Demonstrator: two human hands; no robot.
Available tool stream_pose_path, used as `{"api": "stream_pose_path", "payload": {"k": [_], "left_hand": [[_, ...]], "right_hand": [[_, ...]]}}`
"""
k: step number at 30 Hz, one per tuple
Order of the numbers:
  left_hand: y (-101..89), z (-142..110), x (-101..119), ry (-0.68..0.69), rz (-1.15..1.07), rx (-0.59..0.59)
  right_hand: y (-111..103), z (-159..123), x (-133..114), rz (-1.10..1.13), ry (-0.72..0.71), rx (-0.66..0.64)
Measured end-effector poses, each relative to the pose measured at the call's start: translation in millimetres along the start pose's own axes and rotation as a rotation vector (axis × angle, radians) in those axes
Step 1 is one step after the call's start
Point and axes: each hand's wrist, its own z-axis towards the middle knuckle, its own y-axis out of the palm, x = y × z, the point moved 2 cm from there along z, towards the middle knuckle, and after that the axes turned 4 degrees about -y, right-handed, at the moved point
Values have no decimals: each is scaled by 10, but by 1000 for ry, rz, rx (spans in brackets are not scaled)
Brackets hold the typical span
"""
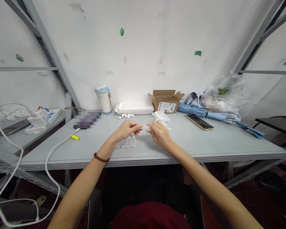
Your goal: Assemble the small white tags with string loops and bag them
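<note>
Over the middle of the table, a small translucent white plastic piece (145, 127) spans the gap between my fingertips. My left hand (128, 129) pinches its left end between thumb and fingers. At the other end, the fingers of my right hand (160, 134) are closed on it and partly cover it. Several clear plastic sleeves (128, 142) lie side by side below my left hand. Just behind my right hand is a cluster of similar translucent pieces with white strings (163, 115). Small white parts (126, 116) sit in a loose group farther back.
Along the wall stand a cup (104, 99), a stack of white sheets (135, 109) and an open cardboard box (165, 102). A phone (199, 122), a folded blue umbrella (200, 112) and a plastic bag (222, 95) lie right. A white cable (52, 149) crosses the left edge.
</note>
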Motion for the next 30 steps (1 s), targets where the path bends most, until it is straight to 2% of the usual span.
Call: {"api": "stream_pose_path", "payload": {"k": [6, 13, 17, 21, 25, 30], "left_hand": [[12, -7, -1, 31, 45, 52], [44, 22, -77, 73, 95, 72], [71, 18, -87, 80, 125, 64], [71, 21, -88, 86, 86, 63], [51, 22, -52, 58, 86, 64], [67, 14, -6, -2, 56, 10]], "right_hand": [[-10, 12, 32, 192, 157, -45], [-56, 63, 77, 664, 441, -188], [-61, 66, 111, 832, 554, -242], [-88, 82, 85, 847, 526, -211], [-108, 86, 37, 695, 418, -120], [-97, 57, 31, 512, 296, -14]]}}
